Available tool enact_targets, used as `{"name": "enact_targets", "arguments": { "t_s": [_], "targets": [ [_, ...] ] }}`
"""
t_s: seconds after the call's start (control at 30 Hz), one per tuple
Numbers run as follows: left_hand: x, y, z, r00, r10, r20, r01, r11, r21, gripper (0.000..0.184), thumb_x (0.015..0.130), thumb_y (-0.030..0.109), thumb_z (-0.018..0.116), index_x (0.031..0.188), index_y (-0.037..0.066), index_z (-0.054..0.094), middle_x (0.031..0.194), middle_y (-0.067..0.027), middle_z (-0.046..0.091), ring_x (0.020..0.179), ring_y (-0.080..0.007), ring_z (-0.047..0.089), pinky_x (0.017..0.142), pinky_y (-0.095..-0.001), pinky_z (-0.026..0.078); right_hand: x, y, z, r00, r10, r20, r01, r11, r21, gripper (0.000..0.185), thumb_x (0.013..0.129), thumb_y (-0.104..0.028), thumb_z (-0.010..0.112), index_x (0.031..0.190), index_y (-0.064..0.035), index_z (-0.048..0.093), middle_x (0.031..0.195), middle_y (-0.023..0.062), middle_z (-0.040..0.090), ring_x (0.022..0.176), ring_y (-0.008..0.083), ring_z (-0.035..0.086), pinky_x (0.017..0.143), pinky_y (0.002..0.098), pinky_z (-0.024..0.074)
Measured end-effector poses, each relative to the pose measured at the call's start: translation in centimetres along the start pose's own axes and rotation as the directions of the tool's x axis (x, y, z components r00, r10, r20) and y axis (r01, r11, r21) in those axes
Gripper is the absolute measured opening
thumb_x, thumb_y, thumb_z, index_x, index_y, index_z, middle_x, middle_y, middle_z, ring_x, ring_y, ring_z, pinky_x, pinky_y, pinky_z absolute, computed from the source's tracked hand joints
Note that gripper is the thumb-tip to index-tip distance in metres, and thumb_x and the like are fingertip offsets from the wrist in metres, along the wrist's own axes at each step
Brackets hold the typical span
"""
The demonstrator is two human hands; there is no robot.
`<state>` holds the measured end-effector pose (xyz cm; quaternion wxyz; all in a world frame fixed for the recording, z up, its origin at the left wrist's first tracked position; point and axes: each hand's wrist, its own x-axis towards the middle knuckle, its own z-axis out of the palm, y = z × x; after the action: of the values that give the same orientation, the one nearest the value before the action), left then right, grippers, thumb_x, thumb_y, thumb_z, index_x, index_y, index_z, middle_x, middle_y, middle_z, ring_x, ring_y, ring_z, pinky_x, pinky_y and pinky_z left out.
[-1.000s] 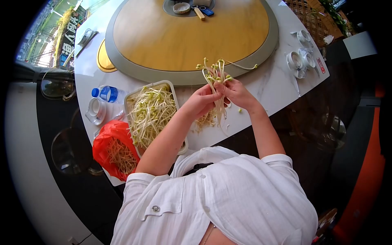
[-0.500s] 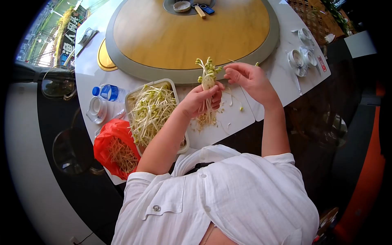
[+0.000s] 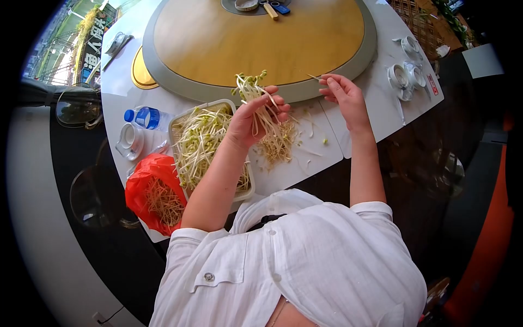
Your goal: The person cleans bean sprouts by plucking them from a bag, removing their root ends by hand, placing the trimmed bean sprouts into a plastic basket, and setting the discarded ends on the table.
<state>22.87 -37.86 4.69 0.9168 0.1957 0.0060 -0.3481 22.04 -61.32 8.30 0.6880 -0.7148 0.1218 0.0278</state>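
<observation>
A bunch of bean sprouts (image 3: 251, 90), heads up, lies in my left hand (image 3: 251, 117), whose fingers curl loosely around the stems. My right hand (image 3: 344, 101) is to the right, over the table, its thumb and forefinger pinching a thin sprout stem (image 3: 313, 77). Below my left hand, a heap of root ends (image 3: 277, 144) is spread on the white table. The basket (image 3: 251, 188), full of sprouts, stands left of my left forearm, which covers part of it. Beside it a red plastic bag (image 3: 136, 188) holds thin brownish roots (image 3: 163, 201).
A bottle with a blue cap (image 3: 146, 117) and wrapped cups (image 3: 129, 137) stand at the left. The round turntable (image 3: 256, 49) fills the far middle, with a small dish (image 3: 246, 4) and keys (image 3: 271, 11). More wrapped tableware (image 3: 399, 79) sits at the right.
My left hand has moved left with the bunch and its grip has loosened. My right hand has moved slightly away to the right and now pinches a thin stem. The view has shifted slightly.
</observation>
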Motion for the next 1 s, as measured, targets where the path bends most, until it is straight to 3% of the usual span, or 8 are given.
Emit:
{"name": "enact_targets", "arguments": {
  "t_s": [0.13,0.23,0.33,0.47,0.57,0.8,0.87,1.0],
  "targets": [
    [-0.1,0.7,-0.8,0.998,0.057,0.040,-0.053,0.995,-0.079,0.027,0.090,0.016,0.047,0.114,0.004,0.048,0.090,-0.0104,0.057,0.088,-0.0257,0.057,0.078,-0.0379,0.048,2.2,8.1,-5.4,0.966,0.082,-0.245,-0.103,0.992,-0.071,0.020,0.086,-0.019,0.055,0.093,-0.0025,0.062,0.088,0.0030,0.064,0.072,0.0112,0.060,0.065,0.0240,0.0463],
    [-0.5,1.1,-0.8,0.990,0.126,0.063,-0.121,0.990,-0.074,0.019,0.091,0.019,0.047,0.106,0.008,0.047,0.082,-0.0042,0.047,0.077,-0.0182,0.048,0.072,-0.0336,0.042,1.8,12.7,-7.5,0.914,0.046,-0.403,-0.242,0.858,-0.452,0.015,0.079,-0.017,0.058,0.088,-0.0054,0.064,0.087,0.0056,0.065,0.067,0.0149,0.061,0.062,0.0283,0.0473],
    [-0.9,1.5,-0.7,0.987,0.146,0.062,-0.140,0.986,-0.089,0.021,0.089,0.016,0.049,0.107,0.006,0.045,0.080,-0.0027,0.040,0.072,-0.0146,0.040,0.067,-0.0283,0.037,-1.5,14.7,-5.1,0.997,-0.004,-0.076,-0.056,0.632,-0.773,0.012,0.074,-0.016,0.060,0.082,-0.0080,0.063,0.085,0.0078,0.063,0.075,0.0236,0.061,0.067,0.0346,0.0478],
    [-1.0,1.5,-0.9,0.989,0.149,0.022,-0.147,0.986,-0.077,0.021,0.089,0.016,0.049,0.107,0.006,0.045,0.080,-0.0031,0.040,0.071,-0.0149,0.040,0.067,-0.0286,0.037,-5.4,15.5,-1.4,0.961,-0.167,0.220,0.271,0.423,-0.865,0.012,0.072,-0.014,0.063,0.081,-0.0078,0.058,0.081,0.0077,0.058,0.074,0.0262,0.059,0.067,0.0374,0.0476],
    [-1.0,1.2,-1.2,0.991,0.133,-0.016,-0.134,0.990,-0.053,0.020,0.089,0.016,0.049,0.107,0.006,0.045,0.081,-0.0036,0.042,0.073,-0.0156,0.041,0.068,-0.0291,0.038,-6.0,16.9,-0.5,0.930,-0.092,0.356,0.367,0.308,-0.878,0.014,0.071,-0.018,0.063,0.076,-0.0082,0.056,0.081,0.0090,0.056,0.076,0.0273,0.058,0.068,0.0398,0.0478],
    [-0.7,-0.1,-2.0,0.994,0.102,-0.033,-0.102,0.995,-0.012,0.018,0.090,0.017,0.048,0.105,0.007,0.046,0.084,-0.0054,0.046,0.077,-0.0177,0.047,0.070,-0.0310,0.040,-5.3,15.1,-1.5,0.937,0.099,0.334,0.266,0.417,-0.869,0.011,0.072,-0.015,0.060,0.075,-0.0065,0.054,0.076,0.0083,0.060,0.070,0.0288,0.059,0.062,0.0398,0.0476],
    [-0.8,-0.8,-2.5,0.980,0.108,-0.166,-0.101,0.994,0.047,0.016,0.091,0.017,0.048,0.102,0.007,0.047,0.083,-0.0063,0.048,0.075,-0.0188,0.049,0.069,-0.0319,0.042,-5.7,13.0,-1.6,0.955,0.098,0.279,0.137,0.689,-0.712,0.011,0.073,-0.013,0.060,0.078,-0.0050,0.056,0.073,0.0077,0.061,0.064,0.0225,0.059,0.061,0.0333,0.0473],
    [-1.2,-2.2,-2.3,0.950,0.098,-0.298,-0.067,0.991,0.113,0.014,0.091,0.017,0.049,0.098,0.006,0.049,0.080,-0.0076,0.051,0.072,-0.0194,0.053,0.067,-0.0320,0.045,-6.3,9.5,-0.6,0.983,0.092,0.160,-0.006,0.882,-0.471,0.013,0.076,-0.011,0.061,0.085,-0.0041,0.057,0.075,0.0039,0.061,0.062,0.0125,0.055,0.060,0.0249,0.0454]
  ]
}}
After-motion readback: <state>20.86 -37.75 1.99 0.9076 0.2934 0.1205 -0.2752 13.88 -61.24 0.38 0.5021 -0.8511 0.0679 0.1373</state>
